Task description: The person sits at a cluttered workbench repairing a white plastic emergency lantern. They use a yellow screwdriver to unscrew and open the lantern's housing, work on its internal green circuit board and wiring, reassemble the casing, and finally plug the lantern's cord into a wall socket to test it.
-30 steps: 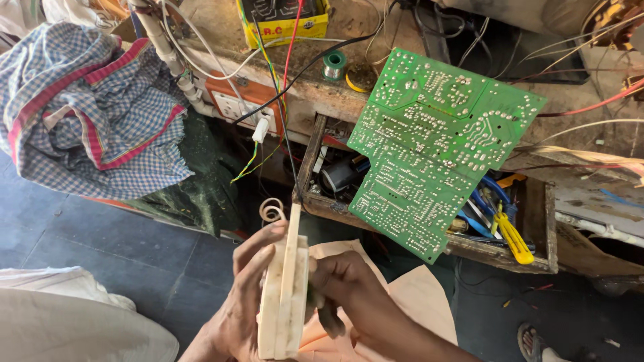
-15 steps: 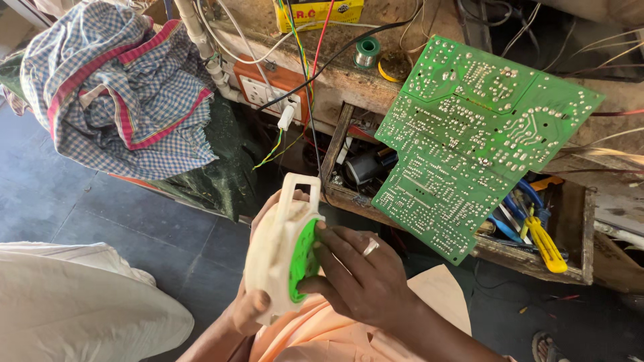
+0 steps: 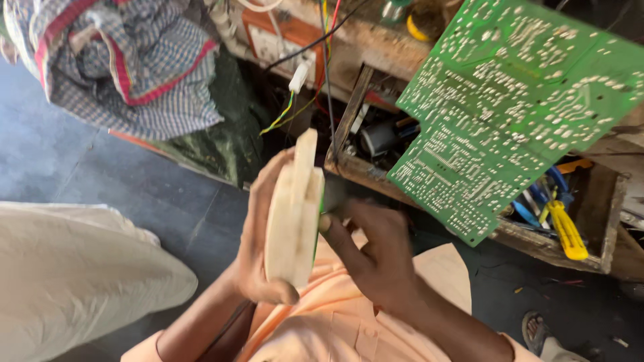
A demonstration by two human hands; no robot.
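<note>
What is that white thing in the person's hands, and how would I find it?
Look below the big green circuit board and left of the open wooden drawer of tools. There both hands meet: the left hand cups a flat cream-white plastic casing, seen edge-on, and the right hand touches its other side. It is the only pale thing with a thin green strip along one side.

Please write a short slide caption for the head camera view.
Both hands, left hand and right hand, hold a cream plastic casing edge-on before a green circuit board.
</note>
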